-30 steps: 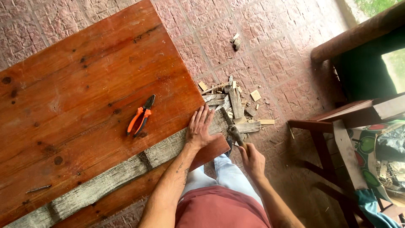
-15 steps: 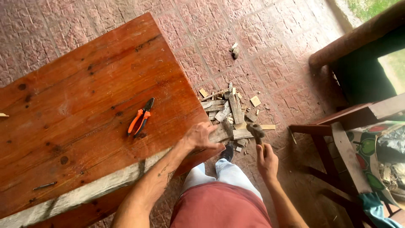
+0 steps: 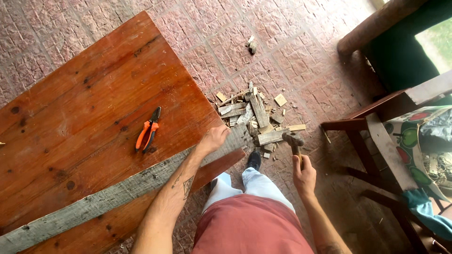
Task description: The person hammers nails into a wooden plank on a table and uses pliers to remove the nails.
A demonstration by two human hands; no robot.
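Grey plank (image 3: 117,193) runs lengthwise under left hand (image 3: 214,139); right hand (image 3: 305,174) grips upright hammer (image 3: 294,141).

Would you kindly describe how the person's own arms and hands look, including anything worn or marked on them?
Both arms are bare, with no sleeves in view. The left forearm carries small dark line tattoos. The left hand and right hand wear no gloves, and no rings or watch are visible.

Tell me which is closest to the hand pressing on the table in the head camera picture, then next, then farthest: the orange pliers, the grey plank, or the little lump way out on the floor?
1. Grey plank: right under the left hand, at the table's near edge.
2. Orange pliers: on the table, off to the hand's left.
3. Small lump: far out on the brick floor, beyond the wood scraps.
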